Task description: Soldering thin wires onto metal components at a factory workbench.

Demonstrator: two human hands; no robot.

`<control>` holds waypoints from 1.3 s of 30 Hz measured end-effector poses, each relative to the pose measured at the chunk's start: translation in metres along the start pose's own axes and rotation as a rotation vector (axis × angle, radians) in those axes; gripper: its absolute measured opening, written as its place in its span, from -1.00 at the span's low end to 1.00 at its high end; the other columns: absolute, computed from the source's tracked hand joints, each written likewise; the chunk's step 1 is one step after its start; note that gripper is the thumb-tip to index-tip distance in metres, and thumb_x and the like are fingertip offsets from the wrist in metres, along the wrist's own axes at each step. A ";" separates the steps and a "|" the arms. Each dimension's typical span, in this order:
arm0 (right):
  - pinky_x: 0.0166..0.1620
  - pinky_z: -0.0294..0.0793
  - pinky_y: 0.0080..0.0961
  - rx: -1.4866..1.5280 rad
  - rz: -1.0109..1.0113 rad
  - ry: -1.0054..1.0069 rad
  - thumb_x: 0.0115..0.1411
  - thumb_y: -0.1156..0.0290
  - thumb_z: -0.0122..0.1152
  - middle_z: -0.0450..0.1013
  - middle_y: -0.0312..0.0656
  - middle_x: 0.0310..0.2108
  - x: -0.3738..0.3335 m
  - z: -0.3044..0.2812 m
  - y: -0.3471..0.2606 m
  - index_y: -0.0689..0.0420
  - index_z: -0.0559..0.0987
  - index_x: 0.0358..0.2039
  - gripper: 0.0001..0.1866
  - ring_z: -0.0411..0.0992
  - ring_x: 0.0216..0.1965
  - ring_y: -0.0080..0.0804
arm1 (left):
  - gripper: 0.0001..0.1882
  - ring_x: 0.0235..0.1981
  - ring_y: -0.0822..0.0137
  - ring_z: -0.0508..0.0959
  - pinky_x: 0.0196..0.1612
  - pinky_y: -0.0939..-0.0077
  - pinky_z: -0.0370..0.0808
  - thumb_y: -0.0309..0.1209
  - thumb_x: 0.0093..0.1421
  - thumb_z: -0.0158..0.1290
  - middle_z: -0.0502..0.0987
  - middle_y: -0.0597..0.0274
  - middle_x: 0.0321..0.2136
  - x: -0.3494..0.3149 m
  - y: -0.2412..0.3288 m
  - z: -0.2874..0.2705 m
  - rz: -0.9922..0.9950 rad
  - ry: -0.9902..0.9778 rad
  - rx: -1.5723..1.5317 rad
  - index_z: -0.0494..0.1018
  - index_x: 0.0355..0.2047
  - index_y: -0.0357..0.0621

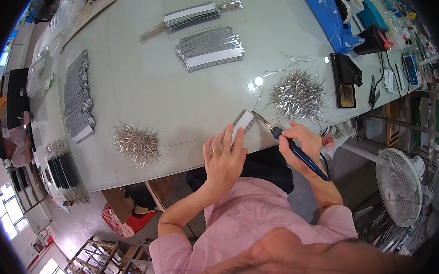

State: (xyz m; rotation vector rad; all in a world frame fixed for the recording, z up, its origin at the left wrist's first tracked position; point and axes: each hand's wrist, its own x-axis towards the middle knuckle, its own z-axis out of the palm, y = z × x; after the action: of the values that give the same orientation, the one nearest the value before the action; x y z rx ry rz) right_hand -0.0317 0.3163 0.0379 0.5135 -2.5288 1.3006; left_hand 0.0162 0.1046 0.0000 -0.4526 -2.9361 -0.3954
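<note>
My right hand is closed around a soldering iron with a dark blue handle. The iron's metal tip points up and left, to the far end of a small grey part with a white strip. My left hand, a ring on one finger, lies with fingers stretched out over the near end of that part, hiding some of it. Just beyond the iron lies a heap of thin silvery wire leads. Left of my left hand sits a second heap of leads.
Rows of grey blocks lie farther back, below a wired bundle. More grey blocks are at left, near dark leaded parts. A blue tape dispenser and an iron stand stand right. A fan is beside the table.
</note>
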 end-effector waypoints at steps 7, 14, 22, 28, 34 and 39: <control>-0.07 0.60 -0.27 0.014 0.043 -0.037 -0.02 0.61 0.33 0.46 -0.17 -0.60 0.003 -0.002 0.002 0.19 0.50 -0.48 -0.86 0.48 -0.61 -0.29 | -0.44 0.04 0.21 0.36 0.15 0.15 0.22 -0.24 0.10 0.18 0.35 0.14 0.17 0.000 -0.001 0.000 -0.003 -0.013 -0.003 0.42 0.13 -0.02; -0.04 0.58 -0.30 0.089 0.159 -0.058 0.02 0.60 0.31 0.43 -0.19 -0.63 0.002 -0.005 0.005 0.20 0.50 -0.49 -0.88 0.43 -0.65 -0.34 | -0.43 0.05 0.22 0.36 0.14 0.15 0.22 -0.24 0.09 0.19 0.35 0.14 0.16 0.000 0.000 0.000 -0.005 -0.006 -0.008 0.42 0.14 -0.02; 0.03 0.54 -0.23 0.118 0.136 0.090 0.05 0.59 0.26 0.50 -0.17 -0.57 -0.007 -0.011 0.007 0.21 0.53 -0.45 -0.94 0.50 -0.57 -0.37 | -0.42 0.06 0.22 0.34 0.14 0.12 0.18 -0.28 0.08 0.21 0.33 0.15 0.17 0.001 0.001 0.001 -0.011 -0.012 -0.023 0.41 0.14 -0.01; 0.05 0.52 -0.20 0.080 0.132 0.051 0.05 0.57 0.27 0.49 -0.19 -0.56 -0.010 -0.011 0.011 0.21 0.52 -0.46 -0.93 0.47 -0.59 -0.42 | -0.43 0.06 0.21 0.34 0.14 0.12 0.19 -0.28 0.07 0.21 0.34 0.14 0.17 -0.001 0.000 0.001 -0.015 -0.008 -0.016 0.42 0.13 -0.02; 0.05 0.52 -0.22 0.091 0.137 0.059 0.04 0.57 0.27 0.48 -0.20 -0.56 -0.010 -0.008 0.010 0.21 0.52 -0.46 -0.92 0.44 -0.61 -0.42 | -0.43 0.06 0.20 0.33 0.13 0.11 0.21 -0.29 0.07 0.20 0.33 0.14 0.17 -0.001 0.000 0.001 -0.002 0.003 -0.005 0.42 0.13 -0.02; 0.04 0.53 -0.22 0.085 0.141 0.068 0.04 0.57 0.28 0.48 -0.20 -0.57 -0.010 -0.008 0.010 0.20 0.52 -0.47 -0.92 0.43 -0.62 -0.43 | -0.42 0.06 0.21 0.34 0.14 0.12 0.20 -0.29 0.07 0.20 0.33 0.15 0.18 -0.001 0.001 0.002 -0.008 -0.004 -0.014 0.42 0.14 -0.02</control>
State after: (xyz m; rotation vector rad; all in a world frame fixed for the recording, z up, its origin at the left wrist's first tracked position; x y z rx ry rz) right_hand -0.0263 0.3305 0.0315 0.3062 -2.5015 1.4549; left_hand 0.0168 0.1054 -0.0015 -0.4441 -2.9415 -0.4165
